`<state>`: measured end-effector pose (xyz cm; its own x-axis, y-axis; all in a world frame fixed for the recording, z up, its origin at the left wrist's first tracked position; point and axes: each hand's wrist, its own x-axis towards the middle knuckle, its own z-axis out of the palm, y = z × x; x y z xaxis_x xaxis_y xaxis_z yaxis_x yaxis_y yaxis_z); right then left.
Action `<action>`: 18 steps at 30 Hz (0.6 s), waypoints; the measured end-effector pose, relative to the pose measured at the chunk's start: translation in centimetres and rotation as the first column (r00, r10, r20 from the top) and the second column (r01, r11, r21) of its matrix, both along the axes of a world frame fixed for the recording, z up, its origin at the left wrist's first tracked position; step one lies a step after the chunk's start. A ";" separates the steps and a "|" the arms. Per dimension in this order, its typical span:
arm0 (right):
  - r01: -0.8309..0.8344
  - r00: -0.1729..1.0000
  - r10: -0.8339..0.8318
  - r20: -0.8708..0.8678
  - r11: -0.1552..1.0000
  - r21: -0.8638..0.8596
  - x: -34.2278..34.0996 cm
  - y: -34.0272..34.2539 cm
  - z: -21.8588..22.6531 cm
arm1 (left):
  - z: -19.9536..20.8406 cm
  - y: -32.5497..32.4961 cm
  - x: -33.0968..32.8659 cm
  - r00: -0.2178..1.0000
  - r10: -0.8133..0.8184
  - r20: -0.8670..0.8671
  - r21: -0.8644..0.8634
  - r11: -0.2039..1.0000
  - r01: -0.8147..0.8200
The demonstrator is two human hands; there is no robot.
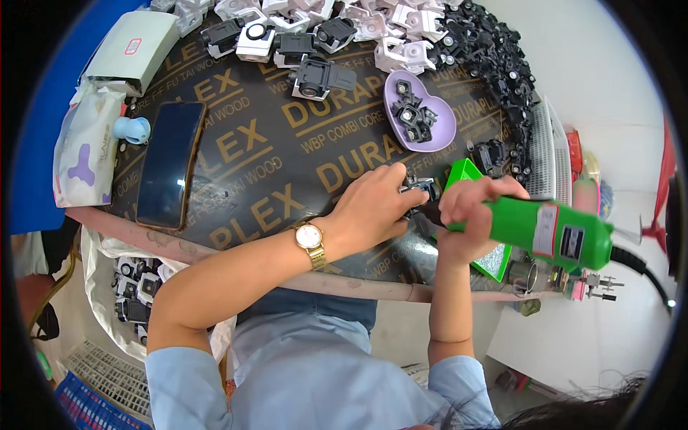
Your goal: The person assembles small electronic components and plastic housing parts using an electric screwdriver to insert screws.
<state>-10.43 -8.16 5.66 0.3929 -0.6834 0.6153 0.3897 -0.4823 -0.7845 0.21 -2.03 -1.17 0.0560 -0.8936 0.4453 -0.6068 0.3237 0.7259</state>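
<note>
My left hand (369, 208), with a gold wristwatch (309, 238) on its wrist, pinches a small black plastic part (423, 188) against the dark table. My right hand (467, 218) is wrapped round a green electric screwdriver (552, 233), whose front end points left toward that part. The tip and its exact contact are hidden between the hands. Under my right hand lies a bright green tray (464, 170) with many small silvery screws (493, 262) in it. Just beyond my hands, a purple heart-shaped dish (443, 129) holds several small black parts (410, 115).
White and black housings (315, 75) line the table's far edge. A heap of black parts (494, 79) curves down the right side, beside a white basket (550, 143). A phone (170, 165), a tissue pack (89, 150) and a white box (136, 54) lie left. A sack (107, 308) of housings hangs below.
</note>
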 end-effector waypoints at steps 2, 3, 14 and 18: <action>-0.078 0.994 0.080 0.069 0.996 -0.031 -0.9 -0.6 -0.2 | 0.1 -0.1 0.0 0.998 0.013 0.055 -0.055 0.998 -0.010; -0.061 0.996 0.063 0.067 0.998 -0.031 -1.1 -0.6 -0.1 | 0.1 0.0 0.1 0.998 0.015 0.059 -0.056 0.998 -0.011; -0.100 0.994 0.106 0.036 0.986 -0.130 -2.2 -1.4 4.2 | 0.1 0.5 0.2 0.976 0.010 0.216 -0.037 0.999 -0.002; -0.161 0.987 0.162 0.013 0.986 -0.051 -0.5 -2.5 2.6 | 0.4 0.5 0.3 0.973 0.004 0.233 0.006 1.000 -0.005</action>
